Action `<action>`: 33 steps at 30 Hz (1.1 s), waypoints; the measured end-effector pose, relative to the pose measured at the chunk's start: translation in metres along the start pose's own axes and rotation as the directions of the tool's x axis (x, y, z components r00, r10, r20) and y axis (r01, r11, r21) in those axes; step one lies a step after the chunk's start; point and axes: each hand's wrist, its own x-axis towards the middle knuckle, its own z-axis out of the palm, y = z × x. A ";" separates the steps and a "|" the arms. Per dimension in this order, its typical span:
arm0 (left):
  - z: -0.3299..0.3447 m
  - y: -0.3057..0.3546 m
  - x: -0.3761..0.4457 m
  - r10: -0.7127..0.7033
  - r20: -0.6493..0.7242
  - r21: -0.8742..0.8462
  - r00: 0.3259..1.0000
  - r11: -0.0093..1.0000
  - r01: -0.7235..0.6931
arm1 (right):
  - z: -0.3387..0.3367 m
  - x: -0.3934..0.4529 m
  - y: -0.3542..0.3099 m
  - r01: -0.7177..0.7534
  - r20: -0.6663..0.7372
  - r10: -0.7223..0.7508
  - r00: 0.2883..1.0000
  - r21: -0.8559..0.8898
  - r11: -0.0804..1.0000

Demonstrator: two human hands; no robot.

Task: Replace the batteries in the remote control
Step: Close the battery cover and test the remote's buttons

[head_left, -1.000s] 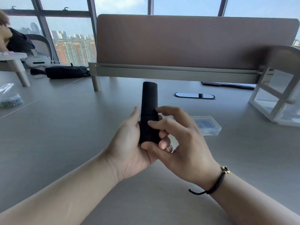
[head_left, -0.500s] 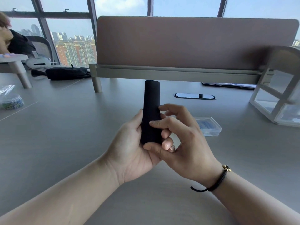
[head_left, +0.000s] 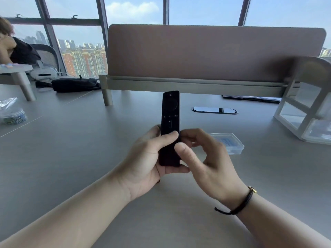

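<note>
A slim black remote control [head_left: 170,115] stands upright above the grey desk [head_left: 71,158], its button side facing me. My left hand [head_left: 146,163] grips its lower half, thumb laid across the front. My right hand [head_left: 206,161] touches the remote's right edge with thumb and curled fingers. A clear plastic box [head_left: 229,143] with blue contents lies on the desk just behind my right hand. No batteries are visible.
A brown divider panel [head_left: 215,52] crosses the desk's far side. A white shelf unit [head_left: 308,111] stands at right, an oval cable port [head_left: 215,110] behind the remote. At left are a black pouch [head_left: 75,84], a plastic jar [head_left: 13,117] and a seated person [head_left: 16,51].
The remote has been turned over: its plain back faced me before, its buttons face me now. My left thumb has come across the front and my right fingers have slid to the side.
</note>
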 end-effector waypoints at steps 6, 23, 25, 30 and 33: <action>0.006 -0.007 -0.001 -0.013 0.043 0.054 0.999 0.998 0.011 | -0.001 0.004 0.003 -0.215 0.009 0.222 0.975 0.287 0.933; 0.003 -0.019 -0.001 0.050 0.187 0.079 0.981 0.995 -0.065 | -0.005 0.005 -0.007 -0.311 0.048 0.319 0.947 0.392 0.866; 0.003 -0.019 -0.001 0.051 0.197 0.076 0.979 0.995 -0.067 | -0.006 0.005 -0.010 -0.331 0.061 0.338 0.939 0.422 0.844; 0.003 -0.017 -0.003 0.038 0.179 0.117 0.983 0.991 -0.059 | -0.006 0.005 -0.012 -0.360 0.118 0.343 0.932 0.419 0.833; 0.002 -0.015 -0.002 0.015 0.120 0.145 0.993 0.989 -0.033 | -0.008 0.006 -0.017 -0.334 0.130 0.308 0.942 0.370 0.867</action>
